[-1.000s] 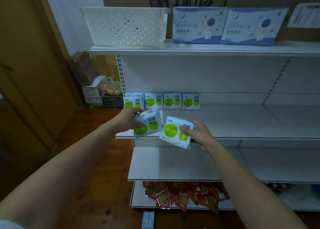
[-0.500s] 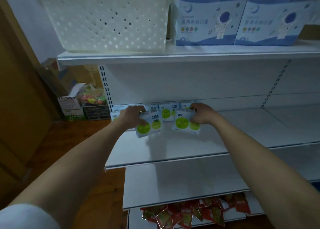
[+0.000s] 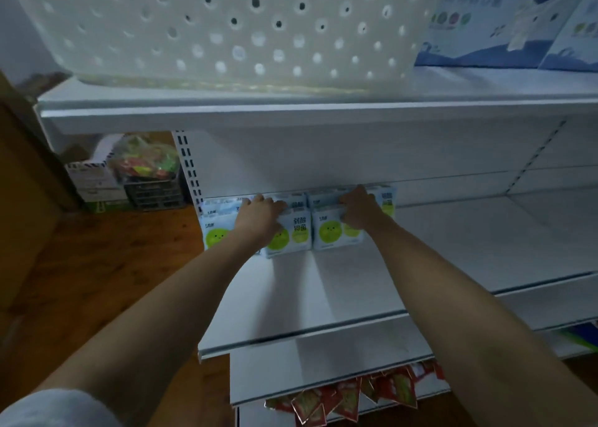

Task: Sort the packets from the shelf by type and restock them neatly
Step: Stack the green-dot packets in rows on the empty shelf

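Left hand (image 3: 259,214) curled over a white packet with green circles (image 3: 289,232), right hand (image 3: 359,209) gripping a matching white-and-green packet (image 3: 333,232) at its 3 o'clock, both upright on the white metal shelf (image 3: 323,290), against a back row of packets (image 3: 386,198), white perforated plastic basket (image 3: 226,28) at 12 o'clock

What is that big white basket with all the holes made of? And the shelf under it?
The basket looks like moulded plastic: matte white, with evenly punched round holes. The shelf looks like painted metal: thin, smooth, pale boards with folded front edges, hung on a slotted upright. I can't be sure of either.
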Motion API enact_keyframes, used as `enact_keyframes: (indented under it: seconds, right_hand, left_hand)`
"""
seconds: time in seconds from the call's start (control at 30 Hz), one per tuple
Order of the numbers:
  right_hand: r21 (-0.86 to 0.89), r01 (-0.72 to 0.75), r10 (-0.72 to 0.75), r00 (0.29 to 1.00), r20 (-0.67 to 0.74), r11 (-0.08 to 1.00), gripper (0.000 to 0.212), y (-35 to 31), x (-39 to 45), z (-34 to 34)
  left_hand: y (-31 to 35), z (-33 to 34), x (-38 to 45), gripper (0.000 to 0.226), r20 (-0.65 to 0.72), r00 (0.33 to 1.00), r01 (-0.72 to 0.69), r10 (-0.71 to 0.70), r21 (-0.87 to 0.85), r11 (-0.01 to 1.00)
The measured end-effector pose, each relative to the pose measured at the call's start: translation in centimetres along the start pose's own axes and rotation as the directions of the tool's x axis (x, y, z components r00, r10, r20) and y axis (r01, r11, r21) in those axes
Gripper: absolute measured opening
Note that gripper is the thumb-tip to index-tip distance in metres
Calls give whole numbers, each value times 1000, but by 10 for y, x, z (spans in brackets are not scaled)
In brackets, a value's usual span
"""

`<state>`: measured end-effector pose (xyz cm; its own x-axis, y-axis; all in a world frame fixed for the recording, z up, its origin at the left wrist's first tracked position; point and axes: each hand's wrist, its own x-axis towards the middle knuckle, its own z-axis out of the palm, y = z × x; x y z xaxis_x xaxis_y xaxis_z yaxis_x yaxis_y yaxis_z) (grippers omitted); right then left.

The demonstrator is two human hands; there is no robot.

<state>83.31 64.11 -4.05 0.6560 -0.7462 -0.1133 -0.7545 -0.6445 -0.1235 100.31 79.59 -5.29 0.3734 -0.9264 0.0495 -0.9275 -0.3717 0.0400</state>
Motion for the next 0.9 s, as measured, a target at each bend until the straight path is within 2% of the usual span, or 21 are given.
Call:
enact_keyframes:
  seconds: [0.1,0.23,0.3,0.5,0.67,0.8,0.9]
  right_hand:
    - [28,-63,64,996,-58,998,51,-9,1,16]
    - [135,-88,110,981,-160,987,58,-9,-12,19]
    - [171,-55,89,976,-198,984,52,-6,-22,10]
    - [398,121,-49,981,-186,910,15,5,-69,-28]
    - [490,210,-128,972,-196,846,29,-4,-128,-41]
    - [587,258,-195,966,-170,767,36,-14,-177,-34]
    - [611,262,-222,965,-142,747,34,-18,-212,-30]
  left_hand:
    - [-2,-1,1,55,-67,996,-43,51,108,993]
    - [-2,-10,-3,56,-62,996,-50,57,114,992]
    - [1,-18,-9,57,-74,997,-27,34,96,995]
    - [36,-45,-52,48,-146,986,87,-82,33,996]
    - [78,-64,-118,33,-163,947,252,-277,-155,955]
    - [105,-70,-160,30,-173,912,338,-373,-201,920]
    - [121,-73,-187,32,-178,894,368,-412,-235,900]
